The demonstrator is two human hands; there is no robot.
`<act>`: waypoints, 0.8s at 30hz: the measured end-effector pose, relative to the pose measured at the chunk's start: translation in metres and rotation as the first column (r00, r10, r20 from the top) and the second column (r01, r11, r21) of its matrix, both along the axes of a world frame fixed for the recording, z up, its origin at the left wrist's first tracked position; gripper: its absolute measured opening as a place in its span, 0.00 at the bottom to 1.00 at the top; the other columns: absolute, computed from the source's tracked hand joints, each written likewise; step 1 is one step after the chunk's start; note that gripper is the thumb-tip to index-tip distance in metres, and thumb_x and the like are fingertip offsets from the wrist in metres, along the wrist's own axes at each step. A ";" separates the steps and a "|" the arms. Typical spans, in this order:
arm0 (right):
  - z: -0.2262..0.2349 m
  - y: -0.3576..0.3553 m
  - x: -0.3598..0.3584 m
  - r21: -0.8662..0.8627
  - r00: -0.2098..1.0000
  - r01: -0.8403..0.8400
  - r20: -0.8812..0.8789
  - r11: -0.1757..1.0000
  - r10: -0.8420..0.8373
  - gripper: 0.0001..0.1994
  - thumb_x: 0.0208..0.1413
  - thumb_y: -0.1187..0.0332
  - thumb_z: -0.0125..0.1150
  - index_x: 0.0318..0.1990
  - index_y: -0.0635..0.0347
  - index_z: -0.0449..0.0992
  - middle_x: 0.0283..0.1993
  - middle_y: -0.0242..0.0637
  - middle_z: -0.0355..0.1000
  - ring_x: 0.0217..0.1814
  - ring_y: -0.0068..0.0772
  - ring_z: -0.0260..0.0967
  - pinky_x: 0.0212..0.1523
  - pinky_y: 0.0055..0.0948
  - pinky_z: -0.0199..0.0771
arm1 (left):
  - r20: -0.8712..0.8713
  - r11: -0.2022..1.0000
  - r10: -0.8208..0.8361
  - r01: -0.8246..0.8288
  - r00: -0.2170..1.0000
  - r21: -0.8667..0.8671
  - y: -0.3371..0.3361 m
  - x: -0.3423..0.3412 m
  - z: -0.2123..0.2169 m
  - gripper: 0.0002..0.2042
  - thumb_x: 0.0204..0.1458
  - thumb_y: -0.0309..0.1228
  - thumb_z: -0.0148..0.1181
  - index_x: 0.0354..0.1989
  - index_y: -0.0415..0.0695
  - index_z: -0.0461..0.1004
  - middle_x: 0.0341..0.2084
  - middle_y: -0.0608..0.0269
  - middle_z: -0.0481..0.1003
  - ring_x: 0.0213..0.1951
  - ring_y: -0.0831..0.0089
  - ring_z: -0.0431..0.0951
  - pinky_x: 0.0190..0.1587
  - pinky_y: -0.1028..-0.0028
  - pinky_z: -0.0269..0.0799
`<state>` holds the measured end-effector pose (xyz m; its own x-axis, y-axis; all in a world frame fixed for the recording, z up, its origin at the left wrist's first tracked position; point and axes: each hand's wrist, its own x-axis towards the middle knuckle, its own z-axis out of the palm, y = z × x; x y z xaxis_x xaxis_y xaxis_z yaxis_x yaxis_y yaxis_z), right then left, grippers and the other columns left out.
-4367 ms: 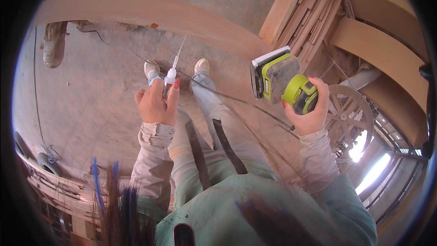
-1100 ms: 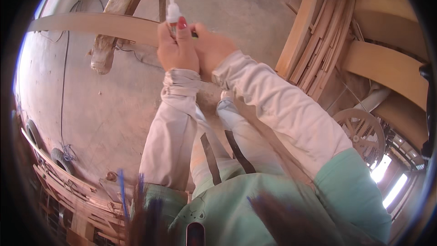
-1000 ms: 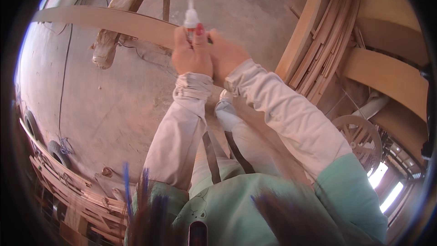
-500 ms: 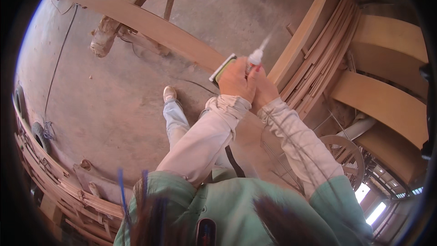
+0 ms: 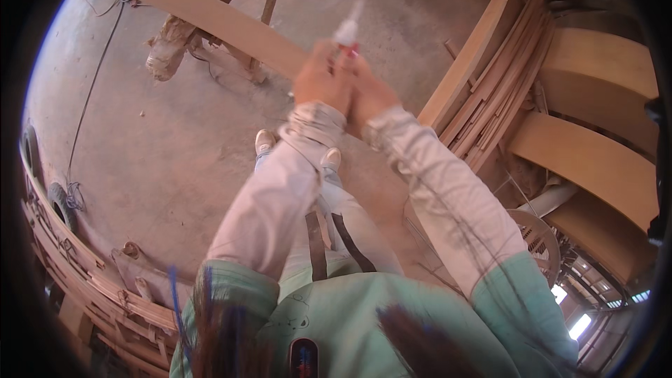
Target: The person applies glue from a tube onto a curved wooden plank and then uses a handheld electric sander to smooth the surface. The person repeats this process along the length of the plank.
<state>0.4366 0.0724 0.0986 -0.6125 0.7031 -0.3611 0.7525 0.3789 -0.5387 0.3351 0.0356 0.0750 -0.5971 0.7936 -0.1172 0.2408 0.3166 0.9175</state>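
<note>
My left hand [image 5: 318,82] and my right hand [image 5: 372,94] are pressed together in front of me, both closed and blurred. A small white squeeze bottle [image 5: 348,36] with a red part and a thin pointed nozzle sticks up from between them, tip away from me; my right hand grips it. The flat white-and-green block seen in my left hand half a second ago is now almost wholly hidden behind that hand. Beyond the hands runs a long, smooth wooden plank [image 5: 203,17], its near part covered by them.
A rough wooden trestle [image 5: 171,45] supports the plank. At right lie a straight board [image 5: 469,56], a stack of thin wood strips [image 5: 507,73] and large curved panels [image 5: 588,157]. More timber [image 5: 133,301] is at lower left, near a tyre [image 5: 59,204]. A cable [image 5: 94,98] crosses the floor.
Both hands and the bottle have swung left and farther from me. The flat block, visible before beside my left hand, is now mostly out of sight.
</note>
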 end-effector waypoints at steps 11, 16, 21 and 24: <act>0.020 0.007 -0.040 -0.033 0.977 -0.113 0.176 0.993 0.117 0.22 0.48 0.68 0.63 0.53 0.46 0.72 0.57 0.45 0.63 0.46 0.55 0.74 0.46 0.46 0.77 | 0.185 0.979 0.083 -0.115 0.979 0.166 -0.003 -0.024 -0.006 0.19 0.59 0.50 0.59 0.43 0.44 0.73 0.23 0.59 0.76 0.26 0.64 0.77 0.34 0.68 0.72; 0.010 0.003 -0.010 -0.015 0.984 -0.119 0.134 0.993 0.120 0.22 0.50 0.67 0.63 0.55 0.48 0.70 0.58 0.45 0.62 0.45 0.56 0.74 0.46 0.47 0.77 | 0.209 0.973 0.061 -0.104 0.976 0.204 -0.004 0.001 -0.007 0.17 0.59 0.47 0.60 0.42 0.44 0.74 0.23 0.60 0.76 0.25 0.67 0.77 0.32 0.71 0.72; 0.015 0.000 0.005 0.007 0.976 -0.090 0.198 0.996 0.087 0.22 0.51 0.64 0.63 0.56 0.48 0.70 0.56 0.46 0.62 0.46 0.55 0.73 0.45 0.47 0.76 | 0.243 0.972 0.015 -0.071 0.970 0.223 -0.005 0.018 0.000 0.15 0.59 0.45 0.61 0.40 0.44 0.75 0.23 0.62 0.76 0.25 0.70 0.76 0.32 0.73 0.72; 0.010 -0.002 0.018 0.021 0.980 -0.087 0.183 0.996 0.082 0.22 0.51 0.62 0.62 0.55 0.47 0.70 0.55 0.46 0.62 0.46 0.54 0.73 0.43 0.47 0.77 | 0.221 0.989 -0.036 0.002 0.975 0.150 -0.008 0.024 0.006 0.15 0.61 0.44 0.58 0.42 0.43 0.73 0.27 0.64 0.79 0.29 0.76 0.77 0.34 0.74 0.72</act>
